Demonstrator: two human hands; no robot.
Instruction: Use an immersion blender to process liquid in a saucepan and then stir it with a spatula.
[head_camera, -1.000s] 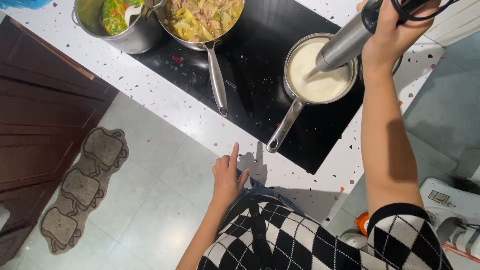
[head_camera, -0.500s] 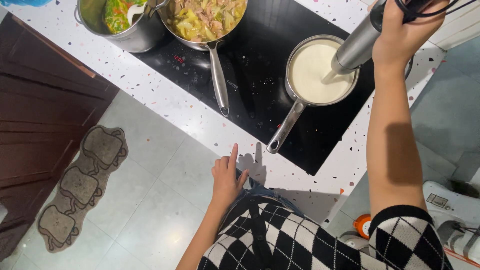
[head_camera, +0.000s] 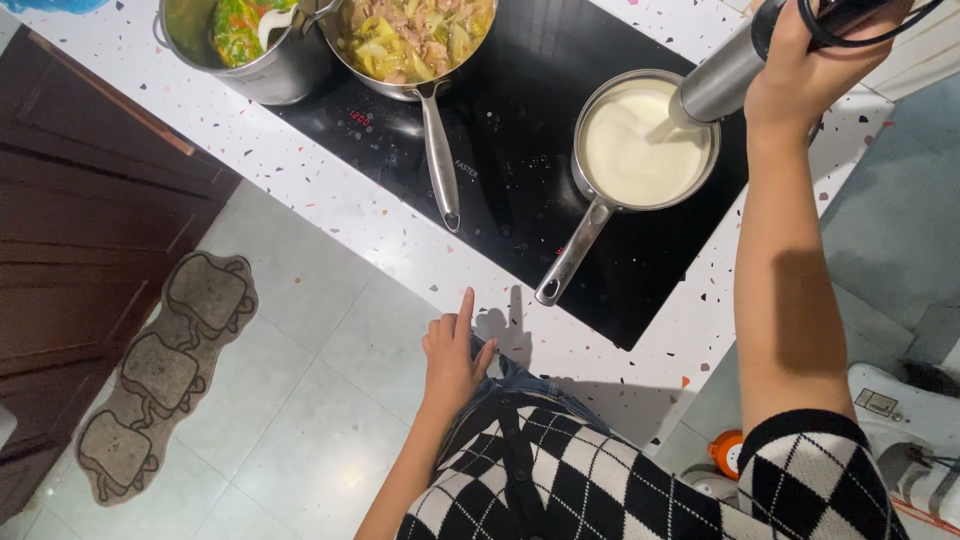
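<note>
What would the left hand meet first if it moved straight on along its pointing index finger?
Probably the white speckled counter edge, just past the left hand. Beyond it lies the black glass cooktop. Depth is unclear.

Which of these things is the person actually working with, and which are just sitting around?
In use:
- stick blender in the right hand
- saucepan of white sauce

Sitting around:
- frying pan of food
- steel pot
- floor mat
- left hand, at the counter edge
</note>
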